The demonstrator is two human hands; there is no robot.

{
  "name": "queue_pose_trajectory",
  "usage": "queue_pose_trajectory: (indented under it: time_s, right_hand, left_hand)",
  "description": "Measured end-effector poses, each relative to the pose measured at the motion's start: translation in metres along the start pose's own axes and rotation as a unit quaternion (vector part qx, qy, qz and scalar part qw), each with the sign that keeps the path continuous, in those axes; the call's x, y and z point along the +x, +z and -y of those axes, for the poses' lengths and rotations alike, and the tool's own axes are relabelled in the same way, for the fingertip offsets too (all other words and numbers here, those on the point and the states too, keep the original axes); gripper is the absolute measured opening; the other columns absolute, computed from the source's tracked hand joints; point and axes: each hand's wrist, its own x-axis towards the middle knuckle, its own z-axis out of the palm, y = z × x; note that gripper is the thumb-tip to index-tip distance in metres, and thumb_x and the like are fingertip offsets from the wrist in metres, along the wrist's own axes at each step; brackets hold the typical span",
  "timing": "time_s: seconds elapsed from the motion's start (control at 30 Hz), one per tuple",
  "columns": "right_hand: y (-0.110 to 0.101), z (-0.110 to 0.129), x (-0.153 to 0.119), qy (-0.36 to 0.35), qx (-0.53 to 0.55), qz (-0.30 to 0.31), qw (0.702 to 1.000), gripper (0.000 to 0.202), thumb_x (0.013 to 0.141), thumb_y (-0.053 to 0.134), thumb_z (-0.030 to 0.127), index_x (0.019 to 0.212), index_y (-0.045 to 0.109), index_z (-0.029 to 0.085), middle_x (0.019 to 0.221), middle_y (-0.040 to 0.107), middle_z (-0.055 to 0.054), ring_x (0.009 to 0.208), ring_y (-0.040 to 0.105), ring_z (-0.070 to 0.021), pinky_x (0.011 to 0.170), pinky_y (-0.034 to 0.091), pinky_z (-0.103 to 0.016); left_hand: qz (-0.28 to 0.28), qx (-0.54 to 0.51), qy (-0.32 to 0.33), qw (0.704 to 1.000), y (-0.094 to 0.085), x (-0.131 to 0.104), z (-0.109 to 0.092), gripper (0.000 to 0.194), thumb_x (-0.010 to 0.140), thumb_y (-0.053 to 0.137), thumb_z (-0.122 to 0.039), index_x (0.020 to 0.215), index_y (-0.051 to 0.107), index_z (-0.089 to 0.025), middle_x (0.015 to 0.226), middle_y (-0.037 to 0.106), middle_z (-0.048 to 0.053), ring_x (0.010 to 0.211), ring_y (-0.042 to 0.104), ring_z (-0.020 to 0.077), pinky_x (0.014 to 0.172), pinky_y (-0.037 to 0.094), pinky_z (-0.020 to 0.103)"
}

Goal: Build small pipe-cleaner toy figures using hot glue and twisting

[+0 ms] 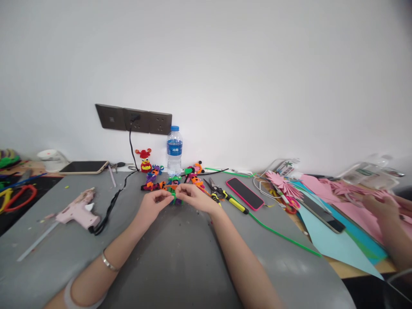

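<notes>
My left hand and my right hand meet over the middle of the grey table, fingertips pinched close together. Between them is a small fuzzy pipe-cleaner figure in green, purple and orange; the fingers cover part of it. Just behind lie more pipe-cleaner figures, an orange and black one to the left and a purple and orange one farther back. Black and yellow pliers rest to the right of my right hand. A green pipe cleaner stretches toward the right edge.
A pink glue gun lies at left with its black cord. A water bottle and a red figure stand near the wall. A pink-edged phone is at right. Another person's hands hold pink folded paper at far right.
</notes>
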Motion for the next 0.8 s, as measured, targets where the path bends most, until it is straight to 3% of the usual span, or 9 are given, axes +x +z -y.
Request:
queue_pose_trajectory:
  time_s: [0.8]
  right_hand:
    - [0.0013,-0.0047,0.0020,0.001,0.007,-0.005,1.000,0.034,0.087,0.054,0.050,0.082,0.050,0.017,0.066,0.038,0.005,0.056,0.031,-0.0093,0.054,0.025,-0.023]
  left_hand:
    - [-0.006,0.016,0.005,1.000,-0.0016,0.0010,0.0012,0.026,0.069,0.071,-0.042,0.072,0.072,-0.016,0.068,0.068,0.003,0.062,0.056,0.0156,0.060,0.041,0.026]
